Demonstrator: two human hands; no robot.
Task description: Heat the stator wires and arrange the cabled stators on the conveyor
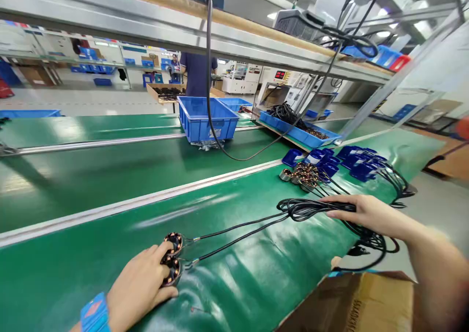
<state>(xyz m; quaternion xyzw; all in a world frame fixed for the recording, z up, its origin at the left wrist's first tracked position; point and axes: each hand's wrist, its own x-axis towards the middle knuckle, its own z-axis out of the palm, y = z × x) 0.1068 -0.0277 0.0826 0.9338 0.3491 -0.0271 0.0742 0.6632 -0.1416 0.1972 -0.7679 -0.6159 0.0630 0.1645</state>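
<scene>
My left hand [146, 278], with a blue wristband, is closed over two motor stators [174, 269], round parts with copper windings that sit side by side on the green work surface. A black cable runs from each stator to the right. At the other end my right hand [362, 214] grips the coiled bundle of black cables [302, 209] between thumb and fingers. Loops of the cable hang below this hand, past the edge. Beyond the right hand lies a pile of more stators [306, 176] with their cables.
Several dark blue cup-like parts [361, 161] lie behind the stator pile. An open cardboard box [381, 302] stands below the front edge. Across the surface are a blue bin [207, 119] and a blue tray [304, 132] of cables. A cord [209, 68] hangs from the overhead shelf.
</scene>
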